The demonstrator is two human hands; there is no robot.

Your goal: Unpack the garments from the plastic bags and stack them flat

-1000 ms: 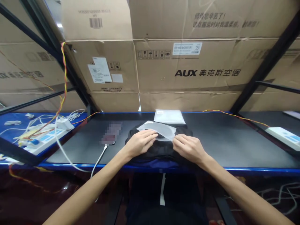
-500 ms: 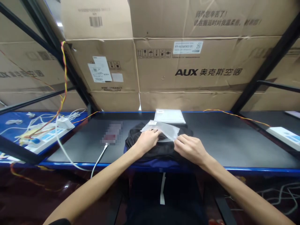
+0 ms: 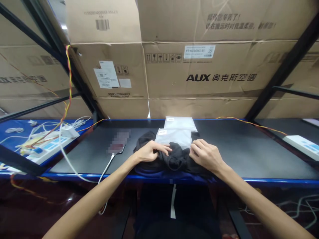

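Observation:
A bunched black garment (image 3: 174,159) lies on the dark work surface (image 3: 236,149) near its front edge. A translucent plastic bag (image 3: 174,137) with a small white label rests over the garment's far part. My left hand (image 3: 151,151) grips the black cloth at the bag's near left edge. On the right, my right hand (image 3: 206,154) holds the bag's near right corner against the cloth. A bump of black fabric stands between my two hands at the bag's mouth.
A stack of flat plastic bags (image 3: 179,122) lies behind the garment. A phone (image 3: 118,142) with a white cable sits left of it. Power strips (image 3: 50,144) and tangled wires fill the left; another strip (image 3: 302,146) is at far right. Cardboard boxes (image 3: 199,73) wall the back.
The bag, earlier lifted and slanted between my fingers, now lies flat over the garment. My hands have dropped onto the cloth and bunched it up toward the bag's near edge.

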